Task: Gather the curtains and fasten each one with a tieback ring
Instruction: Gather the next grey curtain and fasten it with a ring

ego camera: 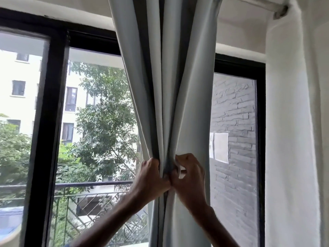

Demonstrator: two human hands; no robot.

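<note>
A pale grey-white curtain (pixel 178 86) hangs from the rod at the top and is bunched into a narrow bundle at hand height. My left hand (pixel 151 177) grips the bundle from the left side, fingers curled round the folds. My right hand (pixel 190 173) is on the right side, fingers curled and pinching a small whitish piece (pixel 179 169) against the cloth; whether it is a tieback ring I cannot tell. The two hands touch at the front of the bundle.
A black-framed window (pixel 51 104) fills the left, with trees and a balcony railing (pixel 89 184) outside. A grey brick wall (pixel 235 122) shows through the right pane. A white wall (pixel 292 122) stands at the right, and the curtain rod end (pixel 281 10) is above.
</note>
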